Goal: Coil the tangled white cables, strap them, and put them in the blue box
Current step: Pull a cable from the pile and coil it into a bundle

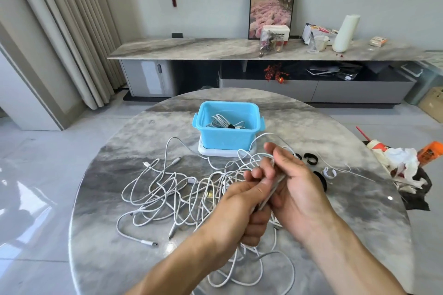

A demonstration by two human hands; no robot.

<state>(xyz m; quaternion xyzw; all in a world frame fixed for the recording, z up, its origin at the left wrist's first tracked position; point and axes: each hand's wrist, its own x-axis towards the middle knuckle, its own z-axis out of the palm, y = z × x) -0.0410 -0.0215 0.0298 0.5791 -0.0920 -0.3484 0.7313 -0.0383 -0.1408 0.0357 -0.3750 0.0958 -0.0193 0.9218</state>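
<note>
While both hands work above the bench's near edge, left hand (pixel 242 201) and right hand (pixel 291 181) pinch one folded cable bundle (pixel 272 193), axis near-left to far-right; blue box (pixel 227 137) directly beyond.

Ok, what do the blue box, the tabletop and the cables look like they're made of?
Blue box: looks like moulded plastic, slightly translucent, with side clips.
Tabletop: grey veined marble or a marble-look slab, polished, judging by its glare.
White cables: matte jackets, rubbery or braided; too fine to tell.
Both the left hand and right hand hold one bundle.
</note>
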